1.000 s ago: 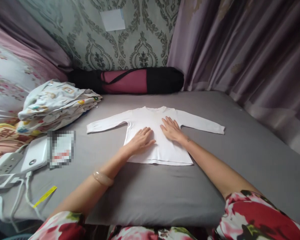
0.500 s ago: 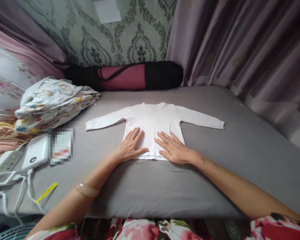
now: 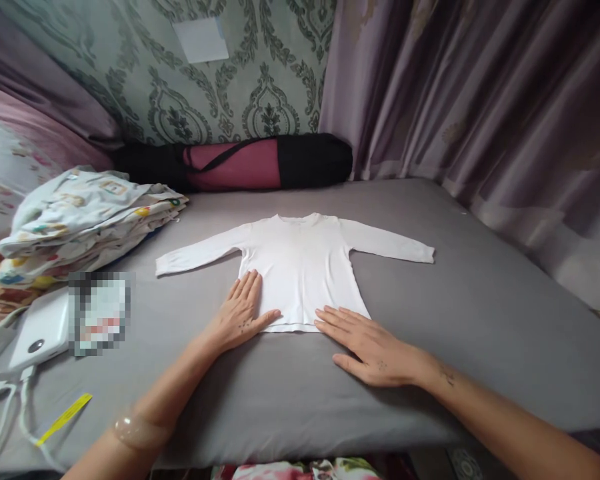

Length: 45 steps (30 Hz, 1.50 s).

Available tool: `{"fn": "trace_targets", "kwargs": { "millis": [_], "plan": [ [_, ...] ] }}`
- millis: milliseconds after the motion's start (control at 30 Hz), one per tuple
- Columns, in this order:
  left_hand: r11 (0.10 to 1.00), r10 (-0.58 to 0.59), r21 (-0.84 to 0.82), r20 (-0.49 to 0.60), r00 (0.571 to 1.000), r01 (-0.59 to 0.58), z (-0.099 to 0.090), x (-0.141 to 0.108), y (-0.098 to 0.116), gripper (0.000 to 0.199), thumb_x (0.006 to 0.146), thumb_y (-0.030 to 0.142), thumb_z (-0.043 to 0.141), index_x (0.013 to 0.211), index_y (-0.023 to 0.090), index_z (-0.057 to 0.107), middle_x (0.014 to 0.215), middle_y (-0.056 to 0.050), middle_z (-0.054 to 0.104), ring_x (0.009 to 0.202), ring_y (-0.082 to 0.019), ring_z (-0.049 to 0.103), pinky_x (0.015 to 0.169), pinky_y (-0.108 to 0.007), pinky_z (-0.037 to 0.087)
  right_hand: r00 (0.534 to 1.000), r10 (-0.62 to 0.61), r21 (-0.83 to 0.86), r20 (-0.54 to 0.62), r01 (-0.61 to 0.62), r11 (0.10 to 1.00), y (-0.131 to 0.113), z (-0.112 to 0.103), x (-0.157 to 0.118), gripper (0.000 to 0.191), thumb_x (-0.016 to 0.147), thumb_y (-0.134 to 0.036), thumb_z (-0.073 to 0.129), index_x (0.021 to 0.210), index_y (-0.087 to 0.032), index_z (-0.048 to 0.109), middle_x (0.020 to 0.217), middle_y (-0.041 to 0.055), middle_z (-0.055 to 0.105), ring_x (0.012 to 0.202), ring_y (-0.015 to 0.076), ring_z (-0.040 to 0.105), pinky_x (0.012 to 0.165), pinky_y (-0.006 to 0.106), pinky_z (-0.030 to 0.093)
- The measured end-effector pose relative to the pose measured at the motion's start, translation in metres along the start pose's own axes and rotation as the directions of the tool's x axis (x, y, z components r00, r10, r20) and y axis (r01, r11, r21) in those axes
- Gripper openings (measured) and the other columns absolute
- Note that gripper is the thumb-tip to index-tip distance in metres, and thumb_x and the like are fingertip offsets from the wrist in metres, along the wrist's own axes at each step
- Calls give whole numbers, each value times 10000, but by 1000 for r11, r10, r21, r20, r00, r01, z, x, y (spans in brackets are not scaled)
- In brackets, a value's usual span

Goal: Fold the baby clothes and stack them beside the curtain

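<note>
A white long-sleeved shirt (image 3: 300,267) lies spread flat on the grey sheet (image 3: 455,320), its neckline away from me and both sleeves stretched out sideways. My left hand (image 3: 243,313) rests flat at the shirt's lower left corner, thumb apart from the fingers and pointing along the hem. At the lower right corner, my right hand (image 3: 370,347) has its fingertips on the hem, while its palm and thumb are over the sheet below. Neither hand grips the cloth. Small creases run up the shirt from the hem.
Folded patterned cloths (image 3: 90,213) are piled at the left. Nearer stand a white power bank (image 3: 43,330) with cables and a blurred packet (image 3: 103,317); a yellow strip (image 3: 65,419) lies in front. A black and red long bag (image 3: 240,163) lies along the wall.
My right hand has slid down and outward from the shirt's lower front to its hem. My left hand has moved outward to the side edge. The view has shifted slightly.
</note>
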<state>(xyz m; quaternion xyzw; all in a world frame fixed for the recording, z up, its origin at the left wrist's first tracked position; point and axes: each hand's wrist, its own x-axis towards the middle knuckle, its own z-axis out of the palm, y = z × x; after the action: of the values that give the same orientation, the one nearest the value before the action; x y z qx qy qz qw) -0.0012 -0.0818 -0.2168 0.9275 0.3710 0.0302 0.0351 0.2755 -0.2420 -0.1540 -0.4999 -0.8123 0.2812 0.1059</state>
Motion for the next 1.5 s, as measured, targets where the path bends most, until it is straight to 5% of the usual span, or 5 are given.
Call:
{"fn": "trace_targets", "kwargs": {
  "millis": [400, 567, 733, 1133, 1500],
  "plan": [
    [998, -11, 65, 36, 999, 9, -3, -1, -1, 898, 878, 710, 275, 1520, 90, 182, 1566, -175, 200, 1460, -299, 148, 1166, -472, 183, 956, 291, 519, 23, -260, 814, 47, -70, -40, 416, 832, -529, 588, 1097, -236, 722, 1099, 75, 715, 1053, 238, 653, 967, 399, 489],
    [996, -20, 84, 35, 999, 17, -3, 1, -3, 900, 851, 735, 300, 1507, 121, 247, 1552, -166, 256, 1444, -310, 214, 1148, -486, 211, 565, 652, 577, -505, -341, 742, 133, -99, -39, 356, 886, -462, 514, 1026, -205, 716, 1053, 117, 713, 991, 224, 665, 866, 356, 526],
    [995, -35, 96, 44, 998, 31, -8, 6, -2, 915, 817, 768, 320, 1463, 121, 352, 1525, -177, 317, 1419, -326, 278, 1130, -504, 225, 197, 765, 429, -614, -730, 532, 216, -113, -45, 281, 863, -246, 515, 1029, -154, 722, 1052, 152, 711, 980, 253, 657, 832, 342, 497],
    [988, 22, 139, 299, 954, -66, -81, 68, 23, 498, 779, 661, 493, 764, 196, 671, 858, -138, 692, 815, -310, 664, 826, -454, 455, 230, 881, 391, -414, -829, 400, 242, -124, -37, 124, 722, -224, 679, 797, -144, 737, 715, 79, 708, 627, 183, 634, 594, 272, 452],
    [899, 246, -353, -84, 966, -260, -54, 183, 54, 325, 899, 332, 498, 1142, 142, 603, 1102, -141, 662, 1038, -243, 626, 899, -339, 473, 148, 898, 792, -415, -427, 437, 224, -137, -11, 69, 730, -216, 627, 690, -160, 626, 536, -5, 605, 512, 123, 562, 464, 199, 408]
  ]
}}
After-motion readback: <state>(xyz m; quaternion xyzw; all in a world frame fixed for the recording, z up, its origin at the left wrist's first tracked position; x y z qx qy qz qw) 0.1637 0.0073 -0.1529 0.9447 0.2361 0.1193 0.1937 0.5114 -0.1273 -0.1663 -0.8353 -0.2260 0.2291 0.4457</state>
